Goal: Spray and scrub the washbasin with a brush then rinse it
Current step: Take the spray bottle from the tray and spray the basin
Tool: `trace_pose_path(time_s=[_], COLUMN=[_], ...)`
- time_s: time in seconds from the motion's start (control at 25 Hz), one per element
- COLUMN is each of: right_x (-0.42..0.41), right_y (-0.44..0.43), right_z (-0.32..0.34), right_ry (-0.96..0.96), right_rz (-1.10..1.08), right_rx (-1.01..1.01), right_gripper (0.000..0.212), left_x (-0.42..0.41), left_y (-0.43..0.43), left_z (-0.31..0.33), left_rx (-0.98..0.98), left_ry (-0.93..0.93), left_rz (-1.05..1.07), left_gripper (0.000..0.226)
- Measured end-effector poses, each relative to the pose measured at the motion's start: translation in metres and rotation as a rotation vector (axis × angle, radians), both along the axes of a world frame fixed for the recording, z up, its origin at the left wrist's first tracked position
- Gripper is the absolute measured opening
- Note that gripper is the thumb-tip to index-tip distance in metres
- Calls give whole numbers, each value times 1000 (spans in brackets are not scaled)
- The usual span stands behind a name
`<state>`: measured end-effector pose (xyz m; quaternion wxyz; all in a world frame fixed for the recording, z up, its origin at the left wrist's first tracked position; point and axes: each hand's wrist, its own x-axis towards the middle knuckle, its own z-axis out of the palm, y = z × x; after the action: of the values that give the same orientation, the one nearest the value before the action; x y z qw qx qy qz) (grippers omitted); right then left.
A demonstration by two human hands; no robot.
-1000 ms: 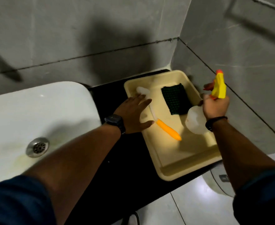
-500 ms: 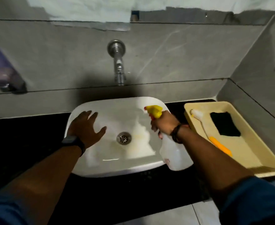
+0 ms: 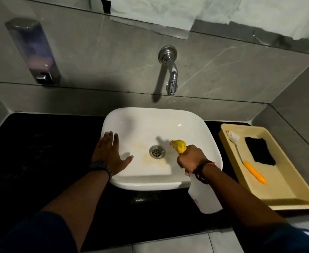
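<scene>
White glazed ceramic forms the rounded-square washbasin (image 3: 161, 128), which sits on a black stone desk (image 3: 40, 154) beneath a chrome wall tap (image 3: 171, 73). Yellowish staining surrounds the round metal drain (image 3: 156, 151) at its bottom. The left hand (image 3: 110, 154) lies flat on the basin's left rim, fingers (image 3: 111, 137) spread apart and holding nothing, a dark watch at its wrist. The right hand (image 3: 191, 158) is wrapped around the neck of a translucent white plastic spray bottle (image 3: 204, 196), fingers clamped on it; the bottle's yellow trigger head (image 3: 179, 145) points left toward the drain, over the basin's right half, while its body hangs over the near rim. To the right of the basin, a cream rectangular plastic tray (image 3: 281, 196) rests on the desk. In it lie a white-bristled brush with an orange handle (image 3: 248, 165) and, just beside it, a dark green scouring pad (image 3: 259, 150). A clear wall soap dispenser (image 3: 34, 52) hangs at upper left
</scene>
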<state>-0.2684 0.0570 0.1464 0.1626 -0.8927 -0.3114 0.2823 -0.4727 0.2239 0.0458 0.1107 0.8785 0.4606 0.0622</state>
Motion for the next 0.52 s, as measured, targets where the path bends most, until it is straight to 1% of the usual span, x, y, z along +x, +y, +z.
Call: trace_pose_path(time_s=[0.12, 0.2, 0.32, 0.44, 0.52], right_x=[19, 30, 25, 3, -14], right_y=[-7, -15, -22, -14, -2], right_z=[2, 5, 7, 5, 2], right_ry=[-99, -130, -89, -9, 21], right_rz=[-71, -68, -1, 93, 144], right_rx=[46, 28, -63, -64, -53], right_gripper=[19, 24, 22, 23, 10], left_x=[4, 4, 5, 5, 5], left_y=[-2, -2, -1, -2, -2], left_z=[-3, -2, -1, 0, 0], left_rx=[41, 58, 71, 62, 64], left_ry=[-19, 8, 41, 73, 81], left_rz=[-2, -2, -9, -19, -22], left_gripper=[102, 100, 99, 100, 100])
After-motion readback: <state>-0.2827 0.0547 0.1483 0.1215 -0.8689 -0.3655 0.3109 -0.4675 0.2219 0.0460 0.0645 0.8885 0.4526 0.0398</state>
